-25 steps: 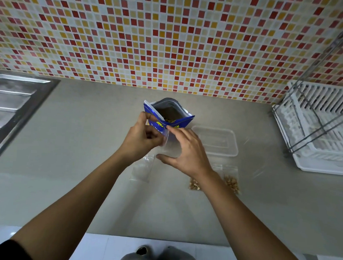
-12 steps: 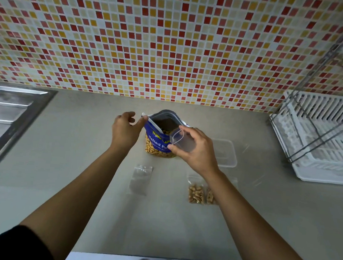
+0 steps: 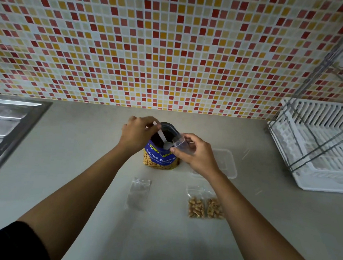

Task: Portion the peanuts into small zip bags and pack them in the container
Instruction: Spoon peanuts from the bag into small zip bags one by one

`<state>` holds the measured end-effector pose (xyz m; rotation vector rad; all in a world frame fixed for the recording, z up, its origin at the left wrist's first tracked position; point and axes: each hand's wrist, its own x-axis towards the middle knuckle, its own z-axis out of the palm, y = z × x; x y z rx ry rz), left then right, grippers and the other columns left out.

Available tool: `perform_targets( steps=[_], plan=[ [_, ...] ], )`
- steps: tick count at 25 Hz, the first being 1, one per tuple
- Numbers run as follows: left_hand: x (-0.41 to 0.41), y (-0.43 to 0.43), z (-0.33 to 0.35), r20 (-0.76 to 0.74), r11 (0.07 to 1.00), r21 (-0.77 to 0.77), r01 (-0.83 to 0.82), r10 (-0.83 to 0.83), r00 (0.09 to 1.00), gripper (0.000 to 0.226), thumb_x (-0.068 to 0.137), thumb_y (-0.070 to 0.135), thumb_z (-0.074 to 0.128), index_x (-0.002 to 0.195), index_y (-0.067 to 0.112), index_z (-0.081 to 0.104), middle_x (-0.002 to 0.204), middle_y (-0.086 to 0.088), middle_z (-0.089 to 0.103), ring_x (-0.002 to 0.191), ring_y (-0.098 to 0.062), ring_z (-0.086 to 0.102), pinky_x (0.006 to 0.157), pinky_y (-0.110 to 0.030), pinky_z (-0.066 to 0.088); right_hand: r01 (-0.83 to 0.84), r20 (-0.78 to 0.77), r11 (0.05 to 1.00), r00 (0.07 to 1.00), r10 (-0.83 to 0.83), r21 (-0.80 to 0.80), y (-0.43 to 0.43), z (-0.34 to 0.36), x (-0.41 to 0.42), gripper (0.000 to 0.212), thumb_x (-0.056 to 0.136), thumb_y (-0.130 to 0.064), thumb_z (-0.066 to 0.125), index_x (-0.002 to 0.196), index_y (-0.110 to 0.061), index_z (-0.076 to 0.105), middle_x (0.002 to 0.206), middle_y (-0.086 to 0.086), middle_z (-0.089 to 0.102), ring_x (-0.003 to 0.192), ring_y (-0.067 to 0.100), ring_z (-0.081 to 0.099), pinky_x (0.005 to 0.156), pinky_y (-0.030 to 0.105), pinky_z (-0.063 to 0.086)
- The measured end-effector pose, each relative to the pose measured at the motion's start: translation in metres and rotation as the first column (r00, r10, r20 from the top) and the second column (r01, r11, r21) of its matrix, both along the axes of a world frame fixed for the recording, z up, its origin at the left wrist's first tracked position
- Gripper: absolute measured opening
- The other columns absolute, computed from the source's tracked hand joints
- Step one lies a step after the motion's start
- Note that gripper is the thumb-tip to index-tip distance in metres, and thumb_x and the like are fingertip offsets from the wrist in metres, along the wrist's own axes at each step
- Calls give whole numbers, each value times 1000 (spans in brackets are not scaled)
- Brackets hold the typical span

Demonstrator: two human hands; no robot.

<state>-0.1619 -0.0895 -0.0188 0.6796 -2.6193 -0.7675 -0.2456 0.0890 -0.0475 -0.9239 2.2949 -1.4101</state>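
while the left hand [image 3: 138, 133] pinches the upper end of a white spoon [image 3: 163, 138] between thumb and curled fingers, the spoon slants down into the open mouth of the blue peanut bag [image 3: 160, 159], which stands upright on the counter [image 3: 84, 144]. its handle runs from upper left to lower right, so the bowl end lies toward the right hand [image 3: 195, 154]. that hand grips a small zip bag [image 3: 180, 143], thumb below and fingers curled round it, holding its mouth open and turned toward the spoon, just beside the big bag's right rim. whether the spoon's bowl carries any peanuts i cannot tell.

the coming move, as i judge it, turns on that short gap: the bowl has to lift clear of the rim and travel right, along the spoon's own axis, into the waiting opening. the left hand does the carrying; the right only needs to hold steady.

nearer the person, an empty zip bag [image 3: 138, 193] lies flat, and two filled bags [image 3: 196, 207] lie side by side under the right forearm. the clear container [image 3: 228, 164] sits just behind the right hand.
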Motion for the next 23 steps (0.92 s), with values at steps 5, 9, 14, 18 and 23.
perform_targets(
  steps=[5,9,14,18,23],
  plan=[
    [5,-1,-1,242,935,-354,23,67,968,30,95,38,41,112,24,62,108,-5,62,120,-23,39,88,-41,29,15,44,1000,999,-14,-10,0,-4,-1,47,71,-38,78,112,-23,61,98,-9,67,89,5,62,70,13,50],
    [-6,3,-9,204,981,-27,-194,195,959,29,95,31,41,94,17,65,94,-4,54,115,-23,43,86,-43,29,12,48,1000,999,-12,3,-1,-2,-2,47,71,-40,77,112,-22,62,98,-8,67,90,4,62,71,13,50],
    [-12,-1,-9,72,875,351,-333,330,941,24,91,26,48,80,18,67,90,-6,62,93,-25,56,88,-44,46,12,45,1000,999,-13,26,1,0,-1,47,71,-40,77,112,-23,62,99,-7,67,91,6,62,72,13,50],
    [-12,3,-2,3,755,584,-297,364,931,25,94,20,49,96,5,69,89,-10,63,84,-22,55,75,-37,46,8,62,1000,998,-10,23,4,0,-1,48,70,-40,78,112,-25,62,99,-8,67,91,5,62,73,13,50],
    [-9,-1,-3,2,646,697,-311,432,902,26,97,23,45,103,5,63,94,-10,59,90,-20,51,66,-26,40,80,37,997,996,-81,5,6,2,-3,57,68,-41,79,118,-21,60,107,-4,65,95,10,60,74,20,49]
  ],
)
